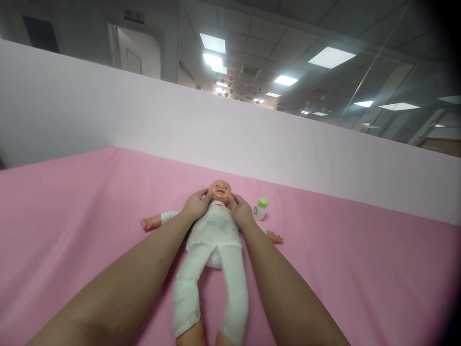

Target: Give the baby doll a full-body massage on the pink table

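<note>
Doll (214, 230) lay face-up, its head (220, 189) held between left hand (196, 205) and right hand (242, 210), fingers cupping both sides; light, even pressure suited this hold.

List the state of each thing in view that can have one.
Doll, on its back, face up, arms spread
Left grip, touching one side of the doll's head
Right grip, touching the other side
Bottle, standing, green cap on
Pink cover, spread, lightly creased
Ceiling lights, lit

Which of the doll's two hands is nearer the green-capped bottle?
The doll hand at picture right, just below and right of the bottle; the other doll hand lies beyond the torso, at left.
</note>
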`<action>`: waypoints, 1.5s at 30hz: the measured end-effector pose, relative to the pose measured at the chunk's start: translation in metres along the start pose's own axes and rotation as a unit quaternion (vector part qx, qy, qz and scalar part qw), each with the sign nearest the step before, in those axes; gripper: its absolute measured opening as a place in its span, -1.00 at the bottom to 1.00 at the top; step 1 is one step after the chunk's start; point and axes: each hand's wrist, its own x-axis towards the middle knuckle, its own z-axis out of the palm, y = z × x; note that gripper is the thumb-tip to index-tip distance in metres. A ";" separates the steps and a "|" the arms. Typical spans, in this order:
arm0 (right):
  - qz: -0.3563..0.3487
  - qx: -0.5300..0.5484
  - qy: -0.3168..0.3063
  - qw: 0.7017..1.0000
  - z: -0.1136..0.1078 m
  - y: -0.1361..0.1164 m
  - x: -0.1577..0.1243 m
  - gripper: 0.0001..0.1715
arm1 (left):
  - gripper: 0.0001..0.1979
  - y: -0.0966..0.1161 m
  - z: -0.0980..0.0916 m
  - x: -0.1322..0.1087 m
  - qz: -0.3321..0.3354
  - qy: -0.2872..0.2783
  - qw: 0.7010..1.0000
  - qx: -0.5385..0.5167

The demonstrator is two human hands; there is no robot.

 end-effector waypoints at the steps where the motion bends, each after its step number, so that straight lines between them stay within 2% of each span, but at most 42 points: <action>1: 0.002 0.002 0.001 1.000 -0.001 0.000 0.000 -0.47 | -0.41 0.001 0.000 0.000 0.000 0.000 1.000 -0.002; 6: 0.016 0.003 0.007 1.000 -0.001 -0.004 -0.002 -0.40 | -0.39 0.007 -0.004 -0.004 0.002 -0.006 1.000 -0.005; 11: 0.017 -0.026 0.008 0.999 0.001 -0.009 -0.006 -0.18 | -0.20 0.012 -0.007 -0.008 -0.005 -0.020 1.000 0.006; 17: 0.022 -0.049 0.010 0.998 0.000 -0.011 -0.007 -0.29 | -0.29 0.007 -0.004 -0.005 -0.006 -0.011 1.000 0.015; 24: -0.020 0.000 -0.022 1.000 -0.006 -0.004 -0.004 -0.48 | -0.39 -0.002 -0.001 0.002 -0.003 -0.004 1.000 -0.024; 29: -0.010 -0.033 0.008 0.999 -0.004 0.000 -0.004 -0.45 | -0.40 -0.002 0.000 0.003 0.002 -0.012 0.998 -0.066; 33: -0.009 -0.081 0.048 0.995 0.001 -0.003 -0.010 -0.56 | -0.40 -0.002 0.001 0.004 0.007 -0.008 0.996 -0.084; 36: -0.014 -0.118 0.052 0.992 0.002 -0.008 -0.017 -0.56 | -0.40 -0.002 0.001 0.004 0.006 -0.003 0.995 -0.097; 38: -0.028 -0.146 0.045 0.988 -0.002 -0.009 -0.024 -0.54 | -0.39 -0.002 0.001 0.004 0.007 -0.001 0.994 -0.105; 41: -0.099 -0.209 0.056 0.971 -0.018 -0.004 -0.033 -0.52 | -0.38 -0.001 0.002 0.004 0.011 0.001 0.994 -0.110; 43: -0.143 -0.244 0.096 0.954 -0.033 0.003 -0.036 -0.53 | -0.38 0.000 0.003 0.003 0.012 0.005 0.994 -0.108; 45: -0.140 -0.262 0.147 0.943 -0.050 0.012 -0.036 -0.51 | -0.35 0.000 0.004 0.003 0.010 0.015 0.995 -0.101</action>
